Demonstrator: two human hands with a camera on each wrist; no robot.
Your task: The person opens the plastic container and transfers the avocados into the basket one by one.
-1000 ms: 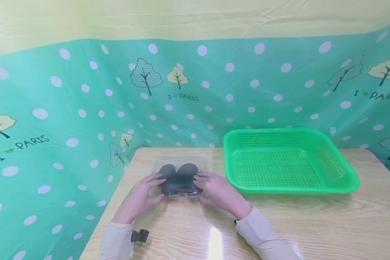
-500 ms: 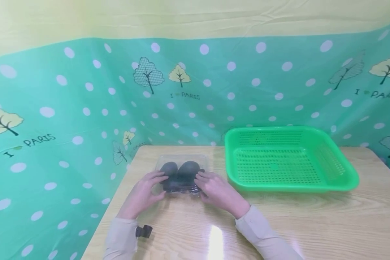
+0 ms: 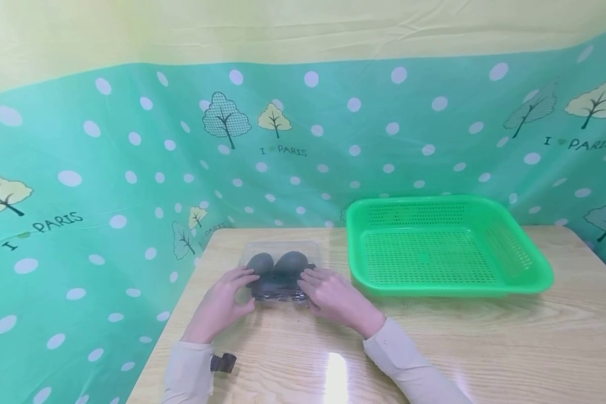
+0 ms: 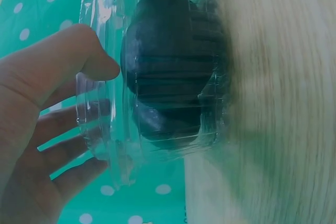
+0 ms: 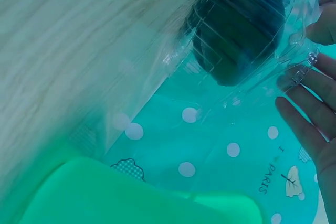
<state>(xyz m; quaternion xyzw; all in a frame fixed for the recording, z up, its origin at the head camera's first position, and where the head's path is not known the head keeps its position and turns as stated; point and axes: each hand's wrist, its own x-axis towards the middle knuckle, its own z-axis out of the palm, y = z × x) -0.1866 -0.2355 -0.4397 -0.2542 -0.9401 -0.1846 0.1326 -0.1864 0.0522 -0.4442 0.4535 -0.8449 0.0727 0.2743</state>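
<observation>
The left hand (image 3: 223, 302) and right hand (image 3: 337, 297) grip opposite sides of a clear box (image 3: 279, 295), apparently to steady it. On the desk (image 3: 485, 348), a green basket (image 3: 454, 292) sits far right, perhaps leaving them room; the box, left of it, encloses dark rounded objects (image 3: 290, 262), likely keeping them together.

objects (image 3: 291, 264) in container (image 3: 283, 247) on table (image 3: 293, 359), basket (image 3: 434, 290) to the right, curtain (image 3: 373, 129) behind

Box (image 3: 281, 295) = clr glossy plastic, basket (image 3: 424, 261) smooth plastic, tabletop (image 3: 283, 359) wood-grain w/ glossy sheen.
</observation>
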